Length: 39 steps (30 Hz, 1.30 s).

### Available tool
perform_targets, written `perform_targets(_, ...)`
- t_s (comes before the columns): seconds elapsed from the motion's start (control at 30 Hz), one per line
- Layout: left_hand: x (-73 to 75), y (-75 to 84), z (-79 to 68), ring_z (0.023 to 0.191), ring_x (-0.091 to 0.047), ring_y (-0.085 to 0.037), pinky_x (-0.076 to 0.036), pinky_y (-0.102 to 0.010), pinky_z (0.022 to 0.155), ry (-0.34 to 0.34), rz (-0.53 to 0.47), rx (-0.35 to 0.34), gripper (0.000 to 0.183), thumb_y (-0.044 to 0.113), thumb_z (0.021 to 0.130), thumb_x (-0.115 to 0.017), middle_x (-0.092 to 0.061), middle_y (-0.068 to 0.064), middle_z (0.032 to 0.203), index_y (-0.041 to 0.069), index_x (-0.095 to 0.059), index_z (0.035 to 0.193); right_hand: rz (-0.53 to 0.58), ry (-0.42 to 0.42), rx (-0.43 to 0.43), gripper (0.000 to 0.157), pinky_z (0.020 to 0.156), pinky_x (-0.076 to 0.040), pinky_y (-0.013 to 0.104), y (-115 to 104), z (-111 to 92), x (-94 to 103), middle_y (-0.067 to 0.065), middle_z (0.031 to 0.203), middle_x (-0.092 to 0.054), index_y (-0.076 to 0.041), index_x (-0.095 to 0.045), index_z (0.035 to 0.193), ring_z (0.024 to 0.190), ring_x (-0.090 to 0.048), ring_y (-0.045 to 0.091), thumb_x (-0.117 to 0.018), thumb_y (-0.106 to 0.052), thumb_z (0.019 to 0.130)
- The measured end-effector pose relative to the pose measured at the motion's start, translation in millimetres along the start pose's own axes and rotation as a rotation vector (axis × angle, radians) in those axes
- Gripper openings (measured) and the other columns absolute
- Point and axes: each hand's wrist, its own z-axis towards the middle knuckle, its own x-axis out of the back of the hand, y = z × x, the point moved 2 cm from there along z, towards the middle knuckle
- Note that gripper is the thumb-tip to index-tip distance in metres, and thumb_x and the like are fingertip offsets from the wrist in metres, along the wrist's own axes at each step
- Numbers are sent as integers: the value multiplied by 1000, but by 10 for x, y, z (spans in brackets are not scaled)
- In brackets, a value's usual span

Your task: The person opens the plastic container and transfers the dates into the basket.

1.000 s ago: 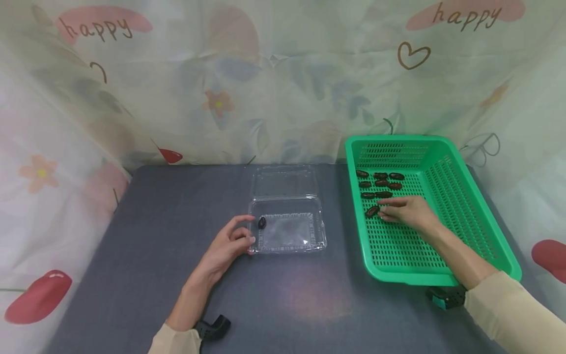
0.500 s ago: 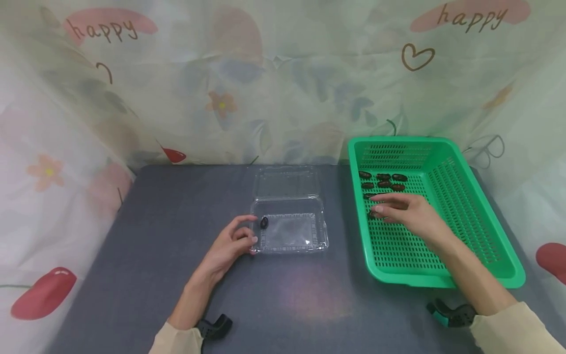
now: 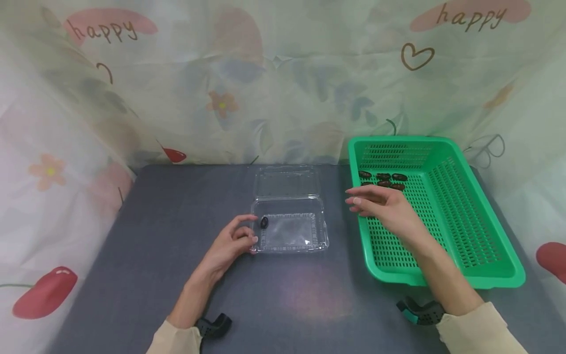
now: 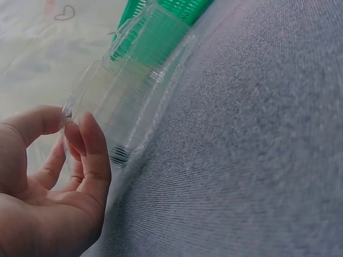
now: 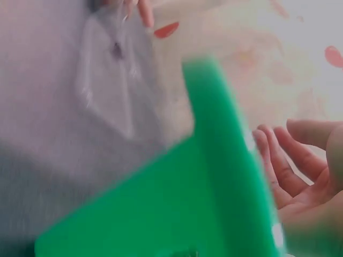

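A clear plastic clamshell box (image 3: 287, 231), lid opened back, lies on the table with one dark date (image 3: 264, 222) at its left side. My left hand (image 3: 231, 248) holds the box's left edge between index finger and thumb; in the left wrist view the fingertips sit right at the rim. Above the left rim of a green basket (image 3: 442, 255) is my right hand (image 3: 384, 209), its fingers loosely extended. No date shows between them in the right wrist view. Dates (image 3: 399, 177) lie in rows in the basket; the hand hides the nearer ones.
The grey cloth-covered table (image 3: 177, 211) stretches between the box and basket. Behind it hangs a patterned curtain (image 3: 274, 98), close to the basket's far side. The basket's raised left wall (image 5: 209, 134) stands between its inside and the box.
My right hand let go of a date at the basket's left side, lifted away and moved left over the rim. My left hand stays at the box.
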Motion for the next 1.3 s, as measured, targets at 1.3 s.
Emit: perform_targets(1.3,34,9,-39,77,-57,-21,-56,-37,73,-39,-8,-17,54,5,89,-69,-55,-7,91,18,-51,138,-108,-28,57,26,72,-55,31,178,739,-1648,8,104,-74,-7,-73,112,89,-72,16,-68,-4,87)
